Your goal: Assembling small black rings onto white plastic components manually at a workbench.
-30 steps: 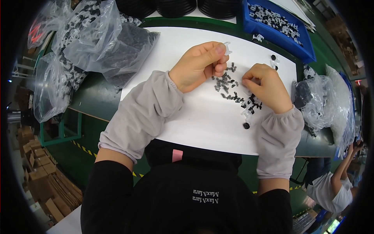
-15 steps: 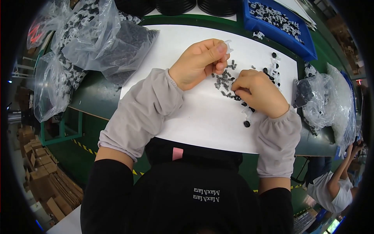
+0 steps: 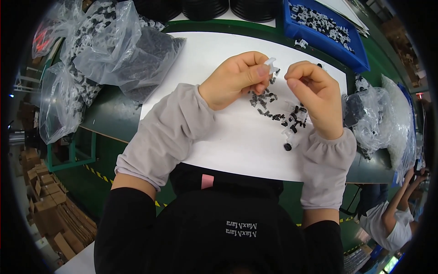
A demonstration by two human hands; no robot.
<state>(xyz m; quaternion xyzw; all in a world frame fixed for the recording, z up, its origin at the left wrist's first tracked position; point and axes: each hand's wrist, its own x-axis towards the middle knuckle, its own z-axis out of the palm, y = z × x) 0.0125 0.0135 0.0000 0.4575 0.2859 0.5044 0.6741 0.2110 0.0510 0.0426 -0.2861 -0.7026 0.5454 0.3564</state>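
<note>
Between thumb and fingers, my left hand (image 3: 237, 80) pinches a small translucent white plastic part (image 3: 272, 65) above the white sheet (image 3: 219, 146). Close to its right is my right hand (image 3: 317, 93), thumb and forefinger brought together. Whatever it pinches, if anything, is too small or hidden to make out. Below and between the hands, small grey pieces (image 3: 263, 98) lie scattered on the sheet. Tiny black pieces (image 3: 276, 117) lie beside them. White parts with round black ends (image 3: 288, 146) lie by my right wrist, some hidden behind the hand.
A blue bin (image 3: 326, 34) holding many white-and-black parts stands at the far right. Clear bags of parts (image 3: 114, 50) crowd the left side, and more plastic bags (image 3: 376, 116) lie on the right. Black round stacks (image 3: 205, 8) stand at the back. A person (image 3: 392, 219) is at the lower right.
My right hand has lifted from the small black pieces and moved up, close to the white part. My left hand has shifted slightly right and down, still gripping that part.
</note>
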